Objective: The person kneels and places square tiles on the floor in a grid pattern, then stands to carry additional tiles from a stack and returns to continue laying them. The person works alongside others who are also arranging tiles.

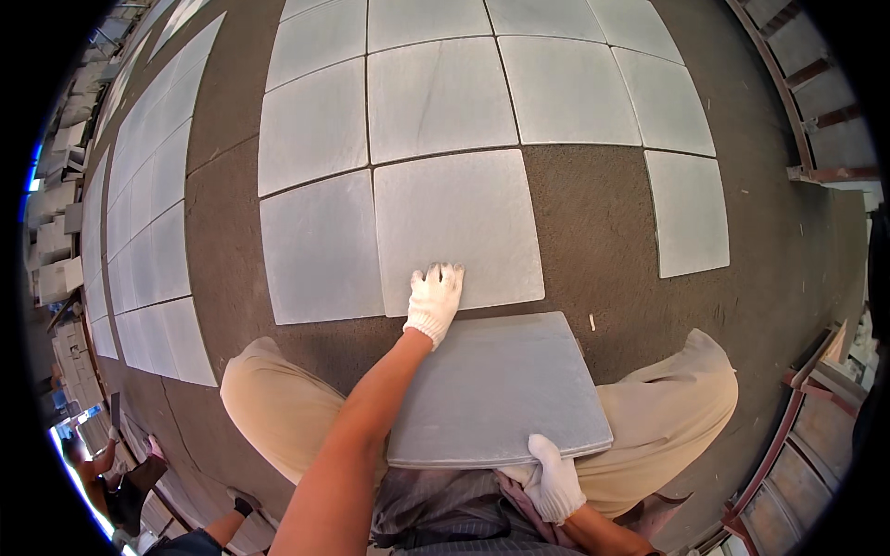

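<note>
My left hand [434, 301], in a white knit glove, lies on the near edge of a pale grey square stone tile [459, 222] on the floor. Its fingers are stretched out and hold nothing. In front of my body, between my knees, rests a short stack of grey slabs [501, 380]. My right hand [553, 477], gloved too, grips the near edge of this stack, thumb on top and the other fingers hidden below. Left of the tile under my left hand, another tile [324, 250] lies close alongside.
Rows of tiles [436, 93] cover the brown floor ahead. Bare floor [589, 213] separates the near tile from a single tile [691, 213] at right. More tile rows [153, 250] run along the left. Racks [816, 83] line the right side. Another person [120, 482] is at lower left.
</note>
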Demonstrator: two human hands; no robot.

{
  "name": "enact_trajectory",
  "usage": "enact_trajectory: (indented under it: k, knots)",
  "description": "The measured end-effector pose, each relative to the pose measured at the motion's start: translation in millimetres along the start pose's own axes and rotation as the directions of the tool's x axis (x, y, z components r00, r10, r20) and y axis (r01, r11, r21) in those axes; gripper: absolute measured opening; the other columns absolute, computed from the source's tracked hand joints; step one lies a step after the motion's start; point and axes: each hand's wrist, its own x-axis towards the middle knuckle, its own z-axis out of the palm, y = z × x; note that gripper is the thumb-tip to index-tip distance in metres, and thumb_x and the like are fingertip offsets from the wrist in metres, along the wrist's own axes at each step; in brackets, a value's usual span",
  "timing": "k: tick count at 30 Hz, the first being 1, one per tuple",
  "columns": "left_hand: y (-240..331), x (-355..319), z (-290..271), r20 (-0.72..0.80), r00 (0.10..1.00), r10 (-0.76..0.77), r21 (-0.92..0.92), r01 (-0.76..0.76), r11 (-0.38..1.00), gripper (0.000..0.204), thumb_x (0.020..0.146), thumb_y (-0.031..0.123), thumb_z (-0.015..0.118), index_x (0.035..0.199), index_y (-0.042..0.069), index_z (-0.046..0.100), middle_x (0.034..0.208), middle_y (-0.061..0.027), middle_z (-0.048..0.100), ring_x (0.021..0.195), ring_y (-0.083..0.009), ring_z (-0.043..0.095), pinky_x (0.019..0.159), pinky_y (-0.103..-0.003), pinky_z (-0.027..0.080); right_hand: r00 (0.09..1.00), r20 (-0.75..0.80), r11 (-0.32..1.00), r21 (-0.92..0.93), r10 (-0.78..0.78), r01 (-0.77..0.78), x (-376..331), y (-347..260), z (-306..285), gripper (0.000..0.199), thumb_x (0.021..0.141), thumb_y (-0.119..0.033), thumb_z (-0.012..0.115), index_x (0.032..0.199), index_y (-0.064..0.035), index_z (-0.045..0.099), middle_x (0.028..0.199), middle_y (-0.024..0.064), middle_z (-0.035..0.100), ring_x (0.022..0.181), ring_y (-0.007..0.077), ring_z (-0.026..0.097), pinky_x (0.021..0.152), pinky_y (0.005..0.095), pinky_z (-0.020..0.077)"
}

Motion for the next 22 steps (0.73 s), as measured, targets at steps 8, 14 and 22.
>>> enact_trajectory:
  k: [8, 14, 22]
  knots:
    - [3.5, 4.5, 19.7, -0.02, 1.0, -0.014, -0.006, 0.014, 1.0, 0.07, 0.073, 0.016, 0.072, 0.136, 0.006, 0.042, 0.118, -0.0094, 0.051, 0.111, -0.0232, 0.05, 0.085, -0.042, 0.043, 0.998, -0.059, 0.994, 0.11, 0.015, -0.009, -11.8, 6.4, -9.0, 0.064, 0.088, -0.011, 0.056, 0.138, 0.0084, 0.021, 0.135, 0.0279, 0.039, 0.121, 0.0445, 0.049, 0.099, 0.0554, 0.0497]
    - [-4.8, 5.7, 17.1, -0.003, 1.0, 0.004, -0.069, -0.004, 0.998, 0.06, 0.08, 0.014, 0.065, 0.135, 0.007, 0.043, 0.117, -0.0089, 0.052, 0.11, -0.023, 0.05, 0.083, -0.043, 0.044, 0.997, -0.077, 0.99, 0.142, 0.024, -0.013, -11.3, 6.2, -6.1, 0.063, 0.088, -0.012, 0.056, 0.138, 0.0084, 0.022, 0.135, 0.0275, 0.04, 0.121, 0.0441, 0.049, 0.099, 0.0558, 0.0493]
    - [-0.9, 8.3, 47.2, -0.032, 0.995, -0.09, -0.05, 0.089, 0.995, 0.069, 0.074, 0.023, 0.072, 0.136, 0.014, 0.043, 0.119, -0.0064, 0.051, 0.112, -0.0221, 0.052, 0.085, -0.043, 0.045, 0.997, -0.081, 0.993, 0.119, 0.016, -0.006, -7.5, 2.6, -12.0, 0.063, 0.09, -0.009, 0.056, 0.138, 0.0109, 0.022, 0.135, 0.029, 0.04, 0.121, 0.0426, 0.05, 0.097, 0.0548, 0.0507]
